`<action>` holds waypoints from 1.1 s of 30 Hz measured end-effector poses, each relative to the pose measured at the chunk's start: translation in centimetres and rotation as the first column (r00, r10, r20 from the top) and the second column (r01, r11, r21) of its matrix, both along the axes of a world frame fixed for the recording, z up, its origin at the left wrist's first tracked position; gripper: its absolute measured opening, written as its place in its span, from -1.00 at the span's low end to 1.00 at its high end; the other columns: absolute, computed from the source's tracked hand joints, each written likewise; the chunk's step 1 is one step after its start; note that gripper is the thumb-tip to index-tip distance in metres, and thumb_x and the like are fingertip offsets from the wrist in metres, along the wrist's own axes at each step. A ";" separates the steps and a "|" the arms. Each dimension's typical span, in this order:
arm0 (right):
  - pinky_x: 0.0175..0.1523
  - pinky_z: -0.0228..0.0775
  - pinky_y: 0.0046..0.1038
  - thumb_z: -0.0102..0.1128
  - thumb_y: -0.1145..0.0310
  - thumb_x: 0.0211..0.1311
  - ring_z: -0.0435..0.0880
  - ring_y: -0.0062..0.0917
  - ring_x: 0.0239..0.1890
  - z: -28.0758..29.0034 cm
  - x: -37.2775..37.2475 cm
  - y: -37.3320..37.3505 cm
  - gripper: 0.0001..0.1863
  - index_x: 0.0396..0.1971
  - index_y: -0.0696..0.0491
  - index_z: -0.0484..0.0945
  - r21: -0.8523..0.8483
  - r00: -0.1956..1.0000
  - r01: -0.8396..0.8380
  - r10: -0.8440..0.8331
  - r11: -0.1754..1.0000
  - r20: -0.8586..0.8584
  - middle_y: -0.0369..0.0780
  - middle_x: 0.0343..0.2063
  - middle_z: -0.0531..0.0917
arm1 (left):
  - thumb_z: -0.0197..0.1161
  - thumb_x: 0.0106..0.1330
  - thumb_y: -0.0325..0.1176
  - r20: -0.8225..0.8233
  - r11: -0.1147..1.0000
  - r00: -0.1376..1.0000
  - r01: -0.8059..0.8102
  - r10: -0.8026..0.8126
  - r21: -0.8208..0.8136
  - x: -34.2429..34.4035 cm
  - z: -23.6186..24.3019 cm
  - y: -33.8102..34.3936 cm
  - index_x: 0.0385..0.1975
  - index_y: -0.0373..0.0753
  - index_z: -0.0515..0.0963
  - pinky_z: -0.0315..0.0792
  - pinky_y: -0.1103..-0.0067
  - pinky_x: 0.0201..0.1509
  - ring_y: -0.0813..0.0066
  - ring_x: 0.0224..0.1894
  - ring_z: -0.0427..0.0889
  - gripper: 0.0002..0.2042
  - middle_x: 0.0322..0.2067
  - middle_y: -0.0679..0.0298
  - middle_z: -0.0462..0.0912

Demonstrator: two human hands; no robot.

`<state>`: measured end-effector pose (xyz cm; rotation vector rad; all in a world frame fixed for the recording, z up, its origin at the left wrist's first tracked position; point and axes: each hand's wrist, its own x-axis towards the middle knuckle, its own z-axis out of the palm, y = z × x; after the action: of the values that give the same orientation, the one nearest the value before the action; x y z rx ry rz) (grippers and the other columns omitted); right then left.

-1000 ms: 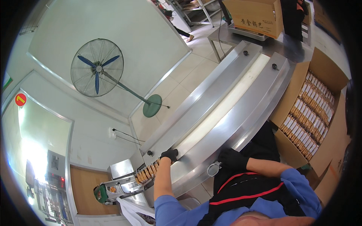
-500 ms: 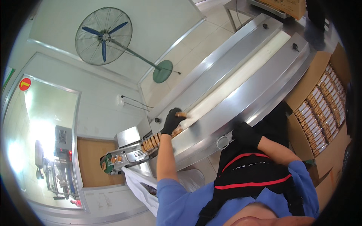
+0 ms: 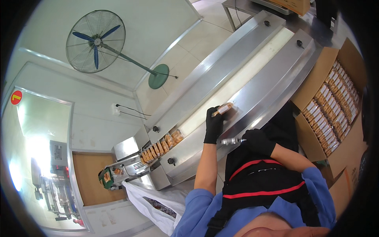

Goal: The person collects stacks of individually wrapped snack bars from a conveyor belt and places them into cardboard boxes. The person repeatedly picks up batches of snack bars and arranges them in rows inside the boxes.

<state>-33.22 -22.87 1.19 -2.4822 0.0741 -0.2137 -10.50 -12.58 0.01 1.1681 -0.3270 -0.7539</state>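
Note:
My left hand (image 3: 214, 125), in a black glove, is closed on a clear-wrapped packet (image 3: 224, 109) of golden-brown food. It holds the packet just above the conveyor's near metal side. My right hand (image 3: 258, 142), also gloved in black, is closed around a shiny metal tool with a round head (image 3: 232, 141), in front of my apron. What the tool is I cannot make out. To the left, a row of similar packets (image 3: 157, 148) stands close together on the conveyor's lower end, with a few leaning apart at its upper end.
The conveyor's pale belt (image 3: 244, 73) runs up to the right between steel sides. At my right stands an open carton (image 3: 318, 75) filled with rows of packets. A white bag (image 3: 140, 196) hangs below the packaging outlet. A large standing fan (image 3: 96, 41) is beyond the conveyor.
My left hand has moved right from the packet row, carrying a packet. The metal tool in my right hand has turned from ring-like to edge-on. The whole view has shifted slightly.

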 end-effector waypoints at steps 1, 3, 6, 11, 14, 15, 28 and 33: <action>-0.22 0.51 -0.15 0.16 0.29 0.29 0.70 -0.14 -0.29 0.6 -0.2 0.2 -0.84 -0.24 0.03 0.59 0.124 0.995 0.098 -0.100 0.987 0.005 -0.07 -0.36 0.68 | 0.21 0.36 -0.41 0.064 0.992 0.998 -0.005 -0.003 0.125 0.3 -0.6 0.0 -0.03 -0.25 0.41 0.64 0.45 -0.13 0.28 -0.16 0.68 -0.76 -0.14 0.09 0.61; -0.27 0.50 -0.12 0.13 0.27 0.40 0.70 -0.09 -0.32 2.3 -0.2 0.8 -0.81 -0.15 0.06 0.55 0.357 0.949 0.304 -0.314 0.883 -0.031 -0.02 -0.39 0.68 | 0.24 0.35 -0.40 0.100 0.997 0.994 0.031 -0.037 0.068 -0.1 -1.1 -0.4 -0.01 -0.23 0.41 0.64 0.45 -0.09 0.29 -0.10 0.67 -0.73 -0.10 0.11 0.60; -0.34 0.47 -0.09 0.07 0.26 0.47 0.68 0.00 -0.37 4.1 1.1 0.9 -0.77 -0.06 0.10 0.47 0.545 0.911 0.345 -0.412 0.764 0.001 0.05 -0.42 0.66 | 0.30 0.30 -0.43 -0.207 0.999 0.977 0.048 -0.051 -0.020 1.2 -3.9 -0.7 -0.01 -0.21 0.40 0.62 0.43 -0.04 0.33 -0.08 0.63 -0.69 -0.08 0.14 0.57; -0.42 0.37 -0.36 0.04 0.35 0.46 0.58 -0.40 -0.58 4.9 2.5 1.5 -0.83 -0.18 0.15 0.50 0.663 0.877 0.279 -0.466 0.695 0.120 -0.14 -0.63 0.55 | 0.50 0.04 -0.33 0.517 0.994 0.850 0.064 -0.099 0.084 -0.2 -2.2 -0.8 -0.05 -0.25 0.50 0.53 0.37 0.04 0.22 -0.07 0.60 -0.53 -0.12 0.15 0.58; -0.43 0.36 -0.39 0.02 0.36 0.46 0.56 -0.44 -0.59 5.2 2.9 2.0 -0.84 -0.19 0.14 0.50 0.658 0.869 0.259 -0.468 0.707 0.160 -0.17 -0.64 0.54 | 0.59 -0.11 -0.31 0.673 0.995 0.734 0.027 -0.087 0.099 -0.3 -1.8 -0.6 -0.04 -0.21 0.52 0.46 0.40 0.09 0.20 -0.02 0.55 -0.43 -0.11 0.17 0.56; -0.43 0.35 -0.39 0.02 0.36 0.47 0.56 -0.44 -0.59 5.7 2.8 2.1 -0.84 -0.19 0.14 0.50 0.649 0.873 0.261 -0.462 0.714 0.157 -0.17 -0.64 0.54 | 0.59 -0.10 -0.31 0.680 0.995 0.729 0.021 -0.080 0.095 0.0 -2.4 -0.6 -0.04 -0.21 0.52 0.47 0.40 0.09 0.21 -0.01 0.55 -0.43 -0.11 0.17 0.56; -0.33 0.42 -0.16 0.09 0.33 0.45 0.65 0.01 -0.32 7.1 1.8 1.6 -0.85 -0.18 0.11 0.49 0.640 0.878 0.317 -0.471 0.700 0.080 0.05 -0.40 0.63 | 0.59 -0.11 -0.39 0.441 0.986 0.885 0.106 -0.152 0.128 -0.5 -1.7 -0.8 0.02 -0.24 0.41 0.53 0.43 0.09 0.30 -0.02 0.58 -0.36 -0.07 0.18 0.54; -0.33 0.43 -0.16 0.10 0.33 0.44 0.66 0.00 -0.31 7.2 1.7 1.6 -0.85 -0.17 0.10 0.49 0.627 0.880 0.318 -0.468 0.711 0.084 0.04 -0.40 0.63 | 0.38 0.17 -0.68 0.662 0.975 0.716 0.150 -0.223 0.165 -0.3 -0.8 -0.2 0.07 -0.20 0.27 0.66 0.34 0.05 0.23 0.04 0.63 -0.47 0.09 -0.01 0.52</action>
<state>-31.47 -21.23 8.43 -1.7569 0.5049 -0.5778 -10.83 -12.83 -0.80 1.5024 -1.0509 -0.4875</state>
